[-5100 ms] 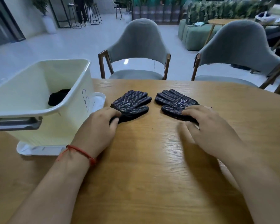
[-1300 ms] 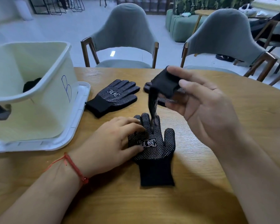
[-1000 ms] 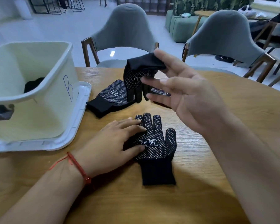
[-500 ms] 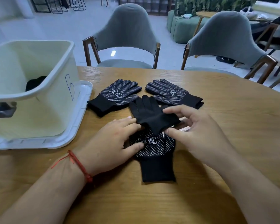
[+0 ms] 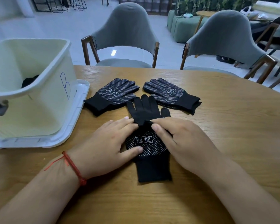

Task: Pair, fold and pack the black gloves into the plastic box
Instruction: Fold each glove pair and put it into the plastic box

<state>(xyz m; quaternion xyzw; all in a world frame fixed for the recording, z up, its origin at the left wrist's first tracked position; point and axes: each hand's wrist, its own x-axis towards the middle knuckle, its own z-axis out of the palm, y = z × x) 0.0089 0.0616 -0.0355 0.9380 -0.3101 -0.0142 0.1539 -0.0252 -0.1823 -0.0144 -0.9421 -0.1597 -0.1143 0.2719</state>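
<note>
A black glove with white dots (image 5: 149,147) lies flat in front of me, its cuff toward me. A second black glove (image 5: 144,110) lies over its finger end, plain side up, fingers pointing away. My left hand (image 5: 107,143) rests flat on the dotted glove's left side. At the cuff edge of the upper glove, my right hand (image 5: 181,139) pinches the fabric between thumb and forefinger. Behind them lie two more dotted gloves, one to the left (image 5: 113,94) and one to the right (image 5: 170,94). The cream plastic box (image 5: 39,97) stands at the left with something black (image 5: 29,80) inside.
The box stands on its white lid (image 5: 74,120), and a blue letter B is written on its side. Two grey chairs (image 5: 124,33) (image 5: 225,38) are drawn up at the far edge of the wooden table (image 5: 233,126).
My right hand brought a glove down from the air and laid it over the dotted glove under my left hand. Over the last half second the glove was straightened, fingers pointing away.
</note>
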